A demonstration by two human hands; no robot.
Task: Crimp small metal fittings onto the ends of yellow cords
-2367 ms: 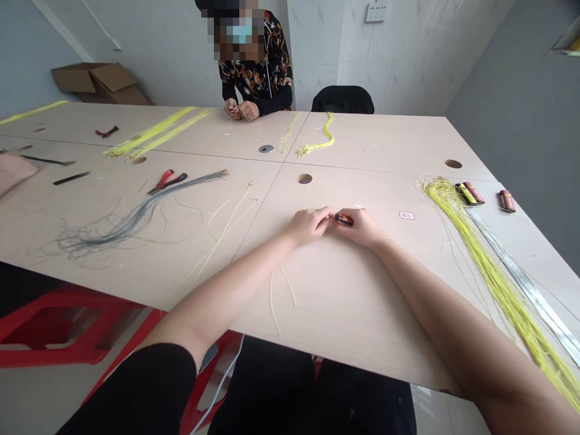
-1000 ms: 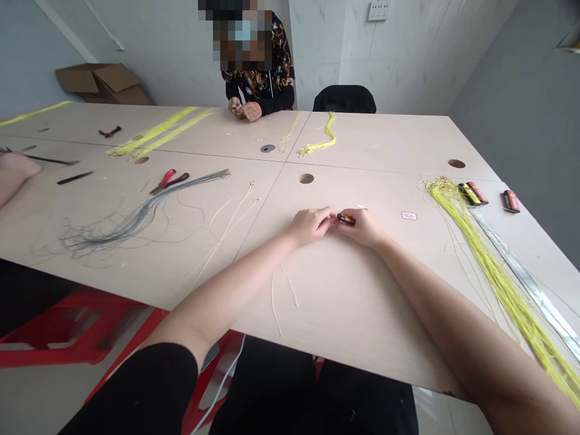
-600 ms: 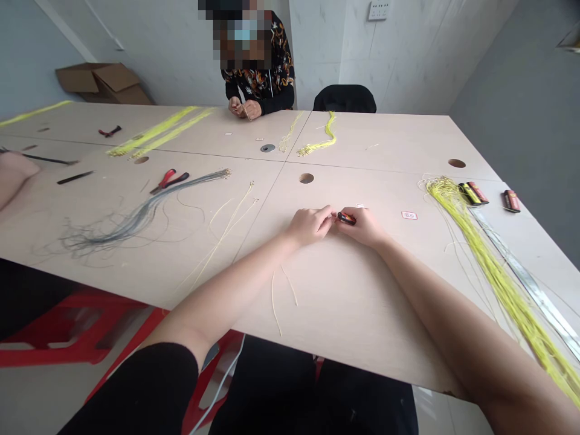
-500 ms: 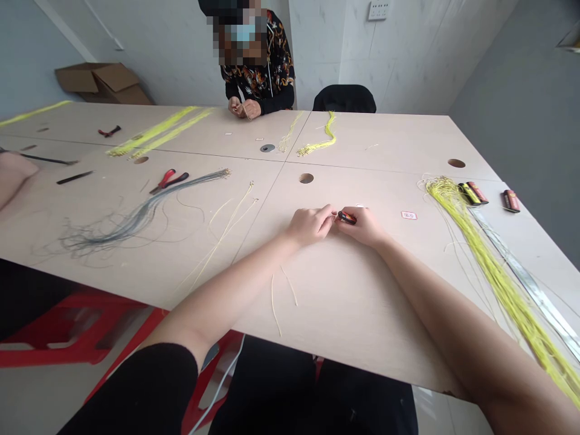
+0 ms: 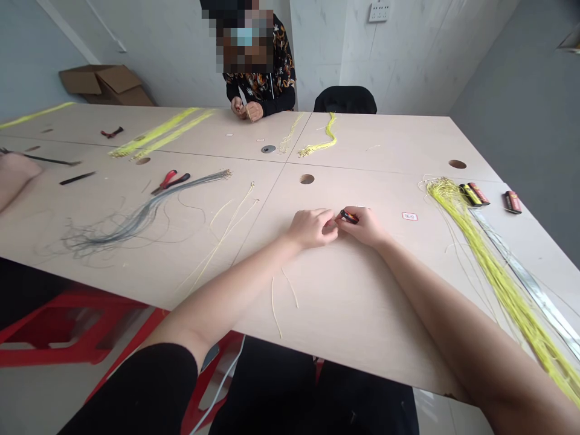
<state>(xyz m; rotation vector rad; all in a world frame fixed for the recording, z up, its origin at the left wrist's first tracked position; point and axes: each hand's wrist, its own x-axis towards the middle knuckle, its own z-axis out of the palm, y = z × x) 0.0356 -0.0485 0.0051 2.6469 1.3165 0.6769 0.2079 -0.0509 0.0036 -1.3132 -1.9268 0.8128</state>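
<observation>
Near the middle of the desk (image 5: 362, 302), the person's two bare hands meet over a small red-and-black object (image 5: 348, 216) with a touch of yellow. The right hand (image 5: 365, 228) is closed in a pinch, its fingers gripping the object, which sits just above the desk. The left hand (image 5: 312, 229) is curled, palm down, with its fingertips at the object's near end; whether it grips too cannot be told. No lettering on the object can be read.

Two pale loose strands (image 5: 274, 305) lie below the left forearm. To the right, a long yellow wire bundle (image 5: 493, 272) runs beside a steel strip (image 5: 530, 287), and two black-and-red packs (image 5: 471, 194) with yellow bands sit near its top end. Their print is too small to read, as is that on a small red-edged white label (image 5: 409, 216).

Left of the hands lie a grey wire bundle (image 5: 131, 217) and red-handled pliers (image 5: 170, 182). Across the desk, a co-worker's hands (image 5: 243, 109) hold pale strands, and two more yellow bundles (image 5: 319, 146) lie nearby. Another person's hand (image 5: 13, 172) shows at the far left edge.
</observation>
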